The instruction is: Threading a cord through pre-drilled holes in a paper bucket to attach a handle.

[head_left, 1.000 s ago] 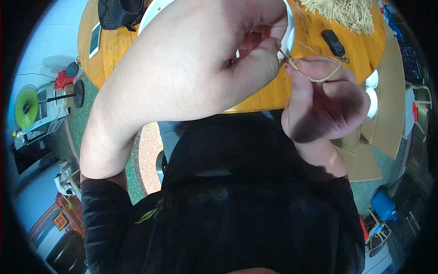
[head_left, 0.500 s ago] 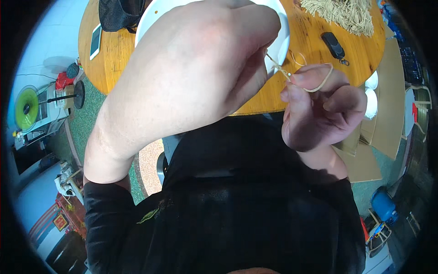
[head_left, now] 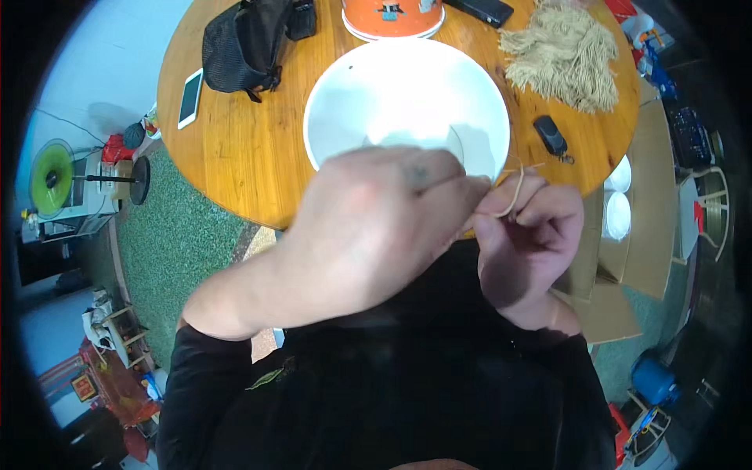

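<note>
Close under the camera, my left hand [head_left: 376, 227] and my right hand [head_left: 525, 235] meet at the fingertips over the near edge of a round wooden table [head_left: 235, 149]. Both pinch a thin tan strand of cord [head_left: 513, 192] that loops between them. Behind my hands stands a large white bowl [head_left: 407, 102], its inside bare. A pile of the same tan cord strands [head_left: 564, 55] lies on the table at the back right.
On the table lie a black mesh bag [head_left: 243, 43], a white phone [head_left: 190, 98], a black car key [head_left: 552, 137], an orange container [head_left: 392, 16] and a dark flat device [head_left: 489, 9]. Cardboard sheets [head_left: 634, 235] with two white lids lie right of the table. Green floor at left.
My hands have dropped lower in the picture and drawn toward me, uncovering the white bowl. The strand's loop stays pinched between both hands.
</note>
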The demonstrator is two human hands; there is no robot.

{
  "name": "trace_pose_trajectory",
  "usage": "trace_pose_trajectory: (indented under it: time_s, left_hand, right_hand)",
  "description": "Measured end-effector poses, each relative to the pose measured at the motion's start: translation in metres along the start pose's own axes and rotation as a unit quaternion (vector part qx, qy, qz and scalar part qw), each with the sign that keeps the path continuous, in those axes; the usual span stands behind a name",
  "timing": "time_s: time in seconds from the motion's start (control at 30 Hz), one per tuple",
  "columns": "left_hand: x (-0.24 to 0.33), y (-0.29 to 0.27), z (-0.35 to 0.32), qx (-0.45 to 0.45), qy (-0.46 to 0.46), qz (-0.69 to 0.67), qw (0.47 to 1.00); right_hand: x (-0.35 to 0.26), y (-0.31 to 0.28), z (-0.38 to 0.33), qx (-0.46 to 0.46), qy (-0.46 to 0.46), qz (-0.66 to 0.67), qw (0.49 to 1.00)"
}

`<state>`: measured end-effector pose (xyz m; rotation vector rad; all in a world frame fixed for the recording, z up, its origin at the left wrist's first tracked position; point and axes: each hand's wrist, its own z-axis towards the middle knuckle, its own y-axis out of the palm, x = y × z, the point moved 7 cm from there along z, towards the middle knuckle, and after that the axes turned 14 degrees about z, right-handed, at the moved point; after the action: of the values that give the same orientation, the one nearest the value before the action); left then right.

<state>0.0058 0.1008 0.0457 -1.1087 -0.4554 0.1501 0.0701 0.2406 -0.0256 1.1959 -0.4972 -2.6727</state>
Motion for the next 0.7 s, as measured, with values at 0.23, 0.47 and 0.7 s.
trace_pose_trajectory:
  time_s: [0.23, 0.47, 0.7]
  left_hand:
    - [0.003, 0.004, -0.019, 0.037, -0.022, -0.002, 0.999]
    - [0.002, 0.000, -0.025, 0.023, -0.024, 0.000, 0.999]
    - [-0.002, -0.005, -0.028, -0.005, -0.019, 0.004, 1.000]
  right_hand:
    - [0.001, 0.006, -0.006, 0.008, 0.050, 0.046, 0.998]
    - [0.001, 0.012, -0.008, 0.050, 0.039, 0.064, 0.996]
    - [-0.015, 0.021, 0.001, 0.032, 0.049, -0.001, 0.998]
